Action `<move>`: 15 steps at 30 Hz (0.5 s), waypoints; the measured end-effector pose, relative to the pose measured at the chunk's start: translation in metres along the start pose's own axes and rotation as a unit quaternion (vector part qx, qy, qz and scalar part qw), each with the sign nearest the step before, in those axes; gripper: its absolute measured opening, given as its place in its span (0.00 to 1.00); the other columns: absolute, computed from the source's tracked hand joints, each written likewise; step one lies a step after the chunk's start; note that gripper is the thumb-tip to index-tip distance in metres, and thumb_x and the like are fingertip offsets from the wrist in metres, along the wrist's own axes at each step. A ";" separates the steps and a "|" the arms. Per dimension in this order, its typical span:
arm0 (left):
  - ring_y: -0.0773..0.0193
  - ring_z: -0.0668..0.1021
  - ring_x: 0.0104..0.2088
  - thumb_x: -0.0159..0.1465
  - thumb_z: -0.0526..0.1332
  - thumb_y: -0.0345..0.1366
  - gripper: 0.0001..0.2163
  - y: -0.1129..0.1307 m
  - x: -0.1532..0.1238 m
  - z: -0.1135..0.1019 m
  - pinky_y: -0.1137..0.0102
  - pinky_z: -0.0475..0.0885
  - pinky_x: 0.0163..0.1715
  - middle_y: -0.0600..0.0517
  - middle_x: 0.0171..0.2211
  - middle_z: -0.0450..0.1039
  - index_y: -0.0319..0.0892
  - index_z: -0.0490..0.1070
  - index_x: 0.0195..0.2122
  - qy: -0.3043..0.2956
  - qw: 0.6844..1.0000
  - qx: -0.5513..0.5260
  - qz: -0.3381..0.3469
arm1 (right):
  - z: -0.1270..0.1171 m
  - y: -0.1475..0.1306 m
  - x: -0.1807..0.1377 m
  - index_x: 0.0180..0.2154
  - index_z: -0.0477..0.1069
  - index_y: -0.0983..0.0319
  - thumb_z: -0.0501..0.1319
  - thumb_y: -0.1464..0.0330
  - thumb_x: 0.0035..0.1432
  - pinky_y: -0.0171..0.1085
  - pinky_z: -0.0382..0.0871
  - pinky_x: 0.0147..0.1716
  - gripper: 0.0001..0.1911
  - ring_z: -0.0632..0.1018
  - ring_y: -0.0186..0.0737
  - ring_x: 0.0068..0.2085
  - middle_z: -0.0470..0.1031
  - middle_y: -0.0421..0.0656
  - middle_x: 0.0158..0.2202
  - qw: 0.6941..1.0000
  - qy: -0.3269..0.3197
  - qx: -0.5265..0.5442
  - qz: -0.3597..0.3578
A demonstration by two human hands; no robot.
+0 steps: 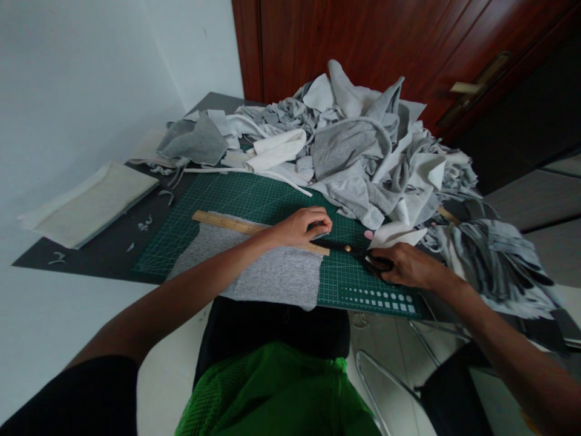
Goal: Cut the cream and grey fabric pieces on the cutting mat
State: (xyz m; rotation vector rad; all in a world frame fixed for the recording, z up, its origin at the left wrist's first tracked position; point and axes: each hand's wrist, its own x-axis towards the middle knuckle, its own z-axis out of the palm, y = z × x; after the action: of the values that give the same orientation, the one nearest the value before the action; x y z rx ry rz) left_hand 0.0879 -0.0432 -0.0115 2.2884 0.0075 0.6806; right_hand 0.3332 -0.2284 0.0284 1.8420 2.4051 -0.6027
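Observation:
A piece of heathered grey fabric [263, 272] lies on the green cutting mat [354, 275], its near edge at the table's front. Across its far part rests a wooden ruler [227, 223], slanting down to the right. My left hand [306, 227] lies over the ruler near its right end, thumb and fingers pinched on the fabric's far edge; the fingertips partly hide it. Black scissors [348, 249] are in my right hand [403, 265], with fingers through the handles. Their blades point left, at the fabric's right edge just below my left fingers.
A large heap of grey and white cloth scraps [354, 145] covers the table's back. Folded cream cloth [91, 203] lies at left, stacked grey strips [494, 260] at right. A pink disc [368, 234] sits beside the scissors. A chair [454, 387] stands below right.

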 end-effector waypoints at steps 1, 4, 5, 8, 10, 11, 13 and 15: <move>0.66 0.72 0.35 0.70 0.55 0.36 0.09 0.001 0.000 -0.001 0.69 0.67 0.39 0.50 0.34 0.69 0.38 0.71 0.35 0.000 1.000 -0.011 -0.002 | 0.000 0.000 0.000 0.32 0.69 0.60 0.56 0.71 0.52 0.34 0.56 0.26 0.05 0.70 0.35 0.24 0.73 0.41 0.25 1.000 -0.002 0.000 -0.001; 0.66 0.71 0.35 0.70 0.55 0.37 0.10 0.002 0.000 -0.004 0.69 0.67 0.39 0.50 0.34 0.68 0.39 0.70 0.34 0.000 0.999 -0.037 -0.015 | 0.000 -0.001 0.000 0.33 0.68 0.60 0.56 0.71 0.52 0.34 0.56 0.26 0.05 0.70 0.34 0.24 0.73 0.41 0.25 1.000 -0.004 0.002 -0.001; 0.66 0.71 0.35 0.70 0.55 0.37 0.10 0.002 0.001 -0.004 0.69 0.66 0.39 0.50 0.33 0.68 0.39 0.69 0.34 0.000 0.999 -0.043 -0.018 | 0.001 -0.001 0.001 0.33 0.68 0.60 0.56 0.71 0.52 0.34 0.56 0.26 0.05 0.69 0.34 0.23 0.72 0.40 0.24 1.000 -0.002 0.002 -0.002; 0.66 0.70 0.34 0.70 0.55 0.37 0.10 0.001 0.001 -0.006 0.69 0.66 0.38 0.51 0.33 0.67 0.39 0.69 0.34 0.006 0.998 -0.057 -0.023 | 0.002 -0.001 0.002 0.31 0.68 0.60 0.56 0.72 0.52 0.34 0.55 0.25 0.04 0.68 0.34 0.23 0.71 0.40 0.24 1.000 0.008 -0.005 -0.001; 0.66 0.70 0.34 0.70 0.55 0.38 0.10 0.000 0.001 -0.006 0.70 0.65 0.38 0.51 0.34 0.67 0.39 0.69 0.34 0.012 0.997 -0.067 -0.027 | 0.002 -0.001 0.003 0.30 0.67 0.60 0.57 0.71 0.53 0.34 0.54 0.24 0.01 0.67 0.33 0.22 0.70 0.39 0.23 1.000 0.011 -0.013 0.006; 0.66 0.70 0.35 0.70 0.54 0.39 0.10 0.000 0.000 -0.006 0.70 0.65 0.38 0.51 0.34 0.67 0.39 0.69 0.34 0.014 0.997 -0.071 -0.030 | 0.002 -0.001 0.003 0.29 0.66 0.60 0.57 0.70 0.53 0.34 0.53 0.24 0.01 0.67 0.33 0.22 0.69 0.39 0.22 1.000 0.012 -0.017 0.008; 0.66 0.70 0.35 0.70 0.54 0.39 0.11 0.000 0.000 -0.006 0.70 0.65 0.38 0.51 0.34 0.68 0.39 0.69 0.34 0.015 0.996 -0.075 -0.035 | 0.000 -0.002 0.004 0.28 0.64 0.59 0.58 0.69 0.54 0.34 0.53 0.23 0.03 0.66 0.33 0.21 0.68 0.39 0.21 1.000 0.011 -0.021 0.008; 0.66 0.70 0.35 0.70 0.54 0.39 0.10 0.000 0.000 -0.006 0.70 0.64 0.38 0.51 0.33 0.68 0.39 0.68 0.34 0.013 0.996 -0.077 -0.034 | -0.001 -0.003 0.005 0.27 0.63 0.59 0.58 0.69 0.54 0.34 0.52 0.23 0.05 0.65 0.32 0.21 0.68 0.38 0.21 1.000 0.010 -0.020 0.003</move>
State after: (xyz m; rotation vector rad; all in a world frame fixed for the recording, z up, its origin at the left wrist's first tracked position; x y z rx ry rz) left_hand 0.0852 -0.0396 -0.0078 2.1212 0.0441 0.6524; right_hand 0.3291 -0.2236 0.0288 1.8471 2.4053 -0.5339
